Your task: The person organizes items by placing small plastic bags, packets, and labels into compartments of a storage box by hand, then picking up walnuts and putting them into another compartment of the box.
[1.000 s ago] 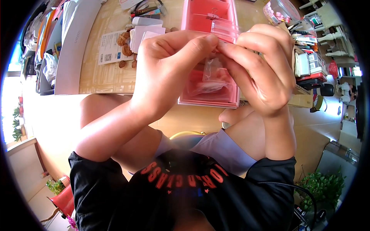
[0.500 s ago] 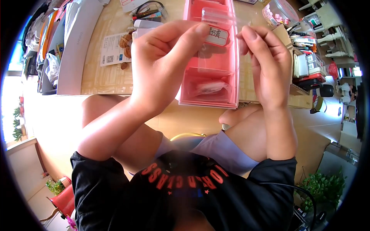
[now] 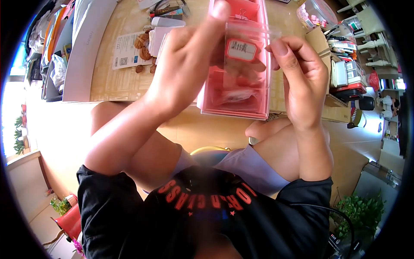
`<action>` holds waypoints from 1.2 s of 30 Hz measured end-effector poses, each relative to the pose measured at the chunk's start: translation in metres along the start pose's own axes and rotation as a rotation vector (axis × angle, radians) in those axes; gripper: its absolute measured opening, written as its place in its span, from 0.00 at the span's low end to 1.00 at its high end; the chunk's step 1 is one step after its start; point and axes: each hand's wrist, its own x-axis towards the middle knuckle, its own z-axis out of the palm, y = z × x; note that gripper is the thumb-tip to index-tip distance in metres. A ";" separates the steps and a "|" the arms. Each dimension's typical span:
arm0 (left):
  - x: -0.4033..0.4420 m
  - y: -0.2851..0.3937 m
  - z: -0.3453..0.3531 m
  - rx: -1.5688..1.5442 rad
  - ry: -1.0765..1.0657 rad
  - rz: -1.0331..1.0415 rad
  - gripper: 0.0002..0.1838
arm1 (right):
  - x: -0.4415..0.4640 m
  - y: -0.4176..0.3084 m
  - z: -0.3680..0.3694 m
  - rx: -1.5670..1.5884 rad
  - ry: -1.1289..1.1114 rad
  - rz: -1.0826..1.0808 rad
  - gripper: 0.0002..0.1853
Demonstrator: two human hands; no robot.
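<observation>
A clear plastic bag (image 3: 241, 71) with a red-bordered, handwritten label (image 3: 242, 49) hangs over the long pink box (image 3: 235, 113). My right hand (image 3: 302, 75) pinches the bag's right edge between thumb and fingers. My left hand (image 3: 183, 64) is at the bag's left side, its raised thumb blurred and away from the bag. The left fingers reach partly behind the bag, where I see them only dimly. Inside the pink box's front compartment lies a whitish packet (image 3: 235, 97). A binder clip (image 3: 241, 15) sits in a far compartment.
Left of the box are walnuts (image 3: 144, 47), a printed sheet (image 3: 127, 52), a white tube (image 3: 168, 21) and a large white box (image 3: 88, 47). To the right stand a round clear tub (image 3: 317, 15) with pink pieces and a carton (image 3: 319, 41) of stationery.
My left thumb has come off the label and lifted up and away. The label and bag now show more fully. My right hand keeps its pinch, slightly lower.
</observation>
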 end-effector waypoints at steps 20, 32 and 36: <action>0.005 -0.006 -0.005 0.258 -0.051 0.090 0.14 | -0.001 0.005 0.005 0.036 0.028 -0.038 0.09; 0.004 -0.006 -0.002 0.318 -0.016 0.122 0.27 | -0.003 0.006 0.003 0.092 -0.016 -0.008 0.09; 0.005 -0.002 -0.007 -0.041 -0.191 -0.063 0.27 | -0.003 0.004 0.003 0.094 -0.018 -0.033 0.09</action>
